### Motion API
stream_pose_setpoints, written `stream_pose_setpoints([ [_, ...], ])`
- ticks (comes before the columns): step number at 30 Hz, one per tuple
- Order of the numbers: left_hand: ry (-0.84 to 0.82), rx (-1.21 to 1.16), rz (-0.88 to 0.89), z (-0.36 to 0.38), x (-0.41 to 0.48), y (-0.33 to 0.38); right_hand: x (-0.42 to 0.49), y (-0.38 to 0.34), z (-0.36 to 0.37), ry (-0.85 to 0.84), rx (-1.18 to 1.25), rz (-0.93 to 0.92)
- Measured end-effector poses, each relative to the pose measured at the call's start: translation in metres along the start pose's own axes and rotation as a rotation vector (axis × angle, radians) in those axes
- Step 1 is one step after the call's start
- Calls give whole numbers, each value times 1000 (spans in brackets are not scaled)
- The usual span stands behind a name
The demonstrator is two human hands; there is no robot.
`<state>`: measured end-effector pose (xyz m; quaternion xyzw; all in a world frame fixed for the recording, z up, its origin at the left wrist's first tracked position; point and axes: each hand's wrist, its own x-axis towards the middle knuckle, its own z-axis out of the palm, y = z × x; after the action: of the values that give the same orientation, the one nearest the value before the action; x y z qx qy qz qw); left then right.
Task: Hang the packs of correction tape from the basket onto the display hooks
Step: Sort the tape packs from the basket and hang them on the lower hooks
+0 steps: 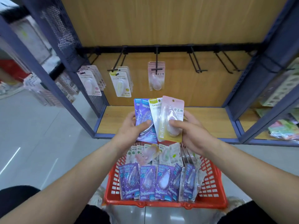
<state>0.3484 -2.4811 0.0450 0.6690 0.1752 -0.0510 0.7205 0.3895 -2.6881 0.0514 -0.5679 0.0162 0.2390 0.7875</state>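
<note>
The left grip [129, 129] grasps two purple packs of correction tape [142, 110], fanned upright, with its thumb laid across their front. The right grip [192, 135] grasps a pink pack [174, 109], its thumb pressed on the clear blister. Between the two grips, a white-and-yellow pack [155, 115] stands tucked behind the pink one and in front of the purple ones; which grip carries it cannot be told. All four packs overlap in one fan.

Directly below both grips sits a red plastic basket [210, 185] on the grey floor [40, 126]. It holds a near row of purple packs [147, 181] standing on edge and, closer to the grips, white-and-green packs [169, 156] with one loose pink pack [145, 153] lying on top.

Above and beyond the grips, a black rail [174, 49] crosses a wooden back panel. Up and left of the left grip hang a bunch of pale pink-and-white packs [90, 81] and a bunch of yellow-marked packs [121, 83]. Straight above the fan hangs a bunch of pink packs [156, 76] on a display hook [156, 57]. More black hooks [197, 65] jut out above the right grip. A wooden shelf base [207, 118] lies just beyond the right grip.
</note>
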Motion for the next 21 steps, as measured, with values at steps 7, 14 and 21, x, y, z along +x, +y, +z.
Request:
stream_pose_setpoints([
  [7,29,12,114,10,-30,26,-29,-18,4,-11,-81,-94],
  [14,125,-18,122,8,-23,23,-9,-10,12,85,-114,-119],
  [21,159,-28,113,-22,-6,33,48,-20,8,184,-318,-219],
])
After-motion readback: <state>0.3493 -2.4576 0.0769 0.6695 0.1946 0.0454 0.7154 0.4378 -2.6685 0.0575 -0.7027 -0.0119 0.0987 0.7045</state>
